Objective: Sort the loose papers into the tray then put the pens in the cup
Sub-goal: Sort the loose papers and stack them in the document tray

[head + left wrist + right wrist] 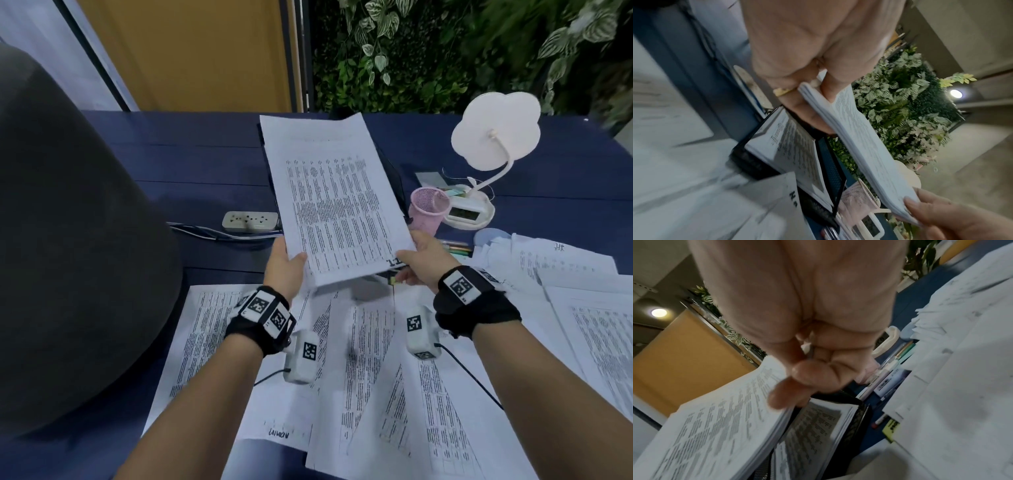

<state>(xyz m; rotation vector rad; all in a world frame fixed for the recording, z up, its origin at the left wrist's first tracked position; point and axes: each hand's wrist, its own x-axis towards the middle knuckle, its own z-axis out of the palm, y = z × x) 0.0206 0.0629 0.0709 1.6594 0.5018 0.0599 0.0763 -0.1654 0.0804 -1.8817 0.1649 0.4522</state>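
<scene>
Both hands hold a thick stack of printed papers (335,202) tilted above the black mesh tray (830,162), which has sheets in it. My left hand (291,260) pinches the stack's near left corner, thumb on top. My right hand (416,257) pinches the near right corner. In the head view the stack hides most of the tray. More loose papers (363,359) lie spread on the blue table below my wrists and at the right. The pink mesh cup (430,210) stands right of the tray, and several pens (457,248) lie beside it.
A white lamp (493,137) and a small clock (462,212) stand behind the cup. A power strip (250,221) with cables lies left of the tray. A large dark grey rounded object (68,240) fills the left side. A plant wall backs the table.
</scene>
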